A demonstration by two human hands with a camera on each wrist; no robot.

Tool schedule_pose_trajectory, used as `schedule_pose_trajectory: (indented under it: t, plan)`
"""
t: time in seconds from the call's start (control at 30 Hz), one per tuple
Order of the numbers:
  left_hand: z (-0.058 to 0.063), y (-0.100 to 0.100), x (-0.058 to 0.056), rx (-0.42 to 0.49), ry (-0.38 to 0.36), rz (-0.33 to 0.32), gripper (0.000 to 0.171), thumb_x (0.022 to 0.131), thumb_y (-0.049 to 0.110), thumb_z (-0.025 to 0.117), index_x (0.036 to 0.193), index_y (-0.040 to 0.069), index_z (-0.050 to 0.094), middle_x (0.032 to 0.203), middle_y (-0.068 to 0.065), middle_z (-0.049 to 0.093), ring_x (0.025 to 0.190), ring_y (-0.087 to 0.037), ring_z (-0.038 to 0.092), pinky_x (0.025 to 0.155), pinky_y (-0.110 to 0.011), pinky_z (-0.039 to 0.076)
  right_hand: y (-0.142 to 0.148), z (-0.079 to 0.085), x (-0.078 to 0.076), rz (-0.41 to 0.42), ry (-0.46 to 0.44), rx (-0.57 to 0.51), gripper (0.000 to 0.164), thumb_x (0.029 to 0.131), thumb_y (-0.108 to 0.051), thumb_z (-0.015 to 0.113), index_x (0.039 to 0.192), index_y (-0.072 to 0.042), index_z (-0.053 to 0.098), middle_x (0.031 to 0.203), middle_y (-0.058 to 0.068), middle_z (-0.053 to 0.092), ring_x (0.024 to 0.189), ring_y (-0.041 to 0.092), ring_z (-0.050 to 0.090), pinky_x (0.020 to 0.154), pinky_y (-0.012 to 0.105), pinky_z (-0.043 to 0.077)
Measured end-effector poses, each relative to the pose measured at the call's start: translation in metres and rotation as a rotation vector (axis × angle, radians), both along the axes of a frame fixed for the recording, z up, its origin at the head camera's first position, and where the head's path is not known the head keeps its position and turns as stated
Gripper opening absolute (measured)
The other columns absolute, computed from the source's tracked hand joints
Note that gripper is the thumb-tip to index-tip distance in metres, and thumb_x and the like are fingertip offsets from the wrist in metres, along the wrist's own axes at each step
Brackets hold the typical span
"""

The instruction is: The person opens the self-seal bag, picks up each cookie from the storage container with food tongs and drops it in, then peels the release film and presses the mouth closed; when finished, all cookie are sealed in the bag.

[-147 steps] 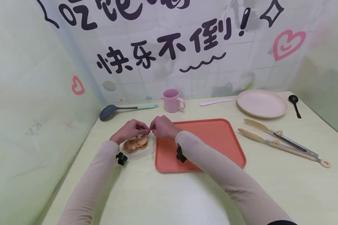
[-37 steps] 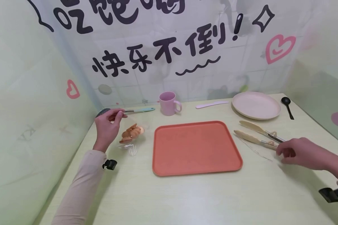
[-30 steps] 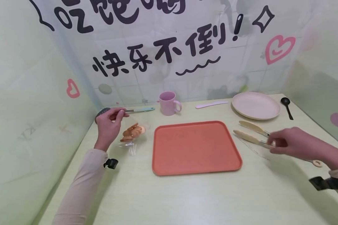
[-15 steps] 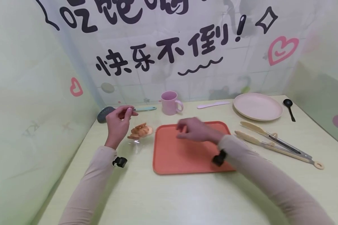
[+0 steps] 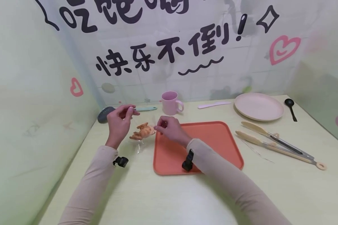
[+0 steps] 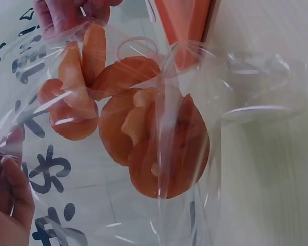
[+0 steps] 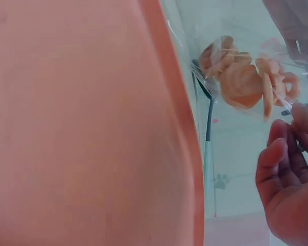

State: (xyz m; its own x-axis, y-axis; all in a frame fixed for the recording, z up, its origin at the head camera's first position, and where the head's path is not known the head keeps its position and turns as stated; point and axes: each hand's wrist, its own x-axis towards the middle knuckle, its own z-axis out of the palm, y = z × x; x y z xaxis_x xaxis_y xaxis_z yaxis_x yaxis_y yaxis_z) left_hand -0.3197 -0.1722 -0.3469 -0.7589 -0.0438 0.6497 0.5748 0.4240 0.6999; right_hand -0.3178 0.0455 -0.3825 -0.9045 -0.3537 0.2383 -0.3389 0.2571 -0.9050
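Note:
A clear plastic bag (image 6: 190, 128) of round orange-brown slices (image 5: 145, 132) hangs between my two hands, just left of the tray. My left hand (image 5: 119, 123) pinches the bag's upper left part; in the left wrist view its fingers (image 6: 13, 187) are bent on the thin film. On the opposite side, my right hand (image 5: 171, 128) pinches the bag between thumb and fingertips, over the tray's left edge. Up close in the right wrist view, the right hand (image 7: 290, 179) has film drawn tight at its fingertips. Several slices overlap inside the bag.
An orange tray (image 5: 205, 153) lies under my right forearm. Tongs (image 5: 281, 146) and a thin clear strip (image 5: 256, 150) lie to its right. Along the back are a slotted spoon (image 5: 105, 114), pink mug (image 5: 170, 104), knife (image 5: 214, 105), pink plate (image 5: 259, 106) and black spoon (image 5: 290, 106).
My right hand has come from beside the tongs, leftward across the tray, and now pinches the bag. A thin strip lies by the tongs, absent in the oldest frame. My left hand keeps its pinch.

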Motion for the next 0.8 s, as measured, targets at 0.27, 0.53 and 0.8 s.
schedule_pose_trajectory:
  t: [0.27,0.53,0.8]
  plan:
    - [0.009,-0.014,0.002,0.232,-0.055,-0.069,0.025,0.099,0.017,0.065,0.109,-0.005,0.072,0.079,0.009,0.075,0.074,-0.001,0.073,0.07,-0.017,0.057,0.01,0.03,0.002,-0.032,0.197,-0.065,0.021,0.093,-0.008,0.071,0.076,-0.007,0.058,0.088,0.008,0.065,0.085,0.021,0.061,0.071,0.033,0.052]
    - [0.021,-0.016,0.009,0.424,-0.125,-0.166,0.03,0.097,0.018,0.067,0.11,-0.01,0.069,0.079,0.005,0.075,0.071,-0.007,0.075,0.068,-0.019,0.057,0.013,0.051,0.007,0.068,0.103,-0.142,0.014,0.09,-0.005,0.074,0.085,-0.003,0.061,0.083,0.01,0.065,0.076,0.031,0.066,0.062,0.026,0.053]
    - [0.026,-0.023,0.016,0.46,-0.142,-0.282,0.017,0.093,0.007,0.069,0.106,-0.002,0.074,0.082,-0.001,0.077,0.071,-0.012,0.076,0.073,-0.023,0.061,0.029,0.071,0.013,0.014,0.153,-0.118,0.01,0.093,-0.01,0.072,0.101,-0.006,0.076,0.093,0.013,0.073,0.071,0.019,0.06,0.064,0.028,0.054]
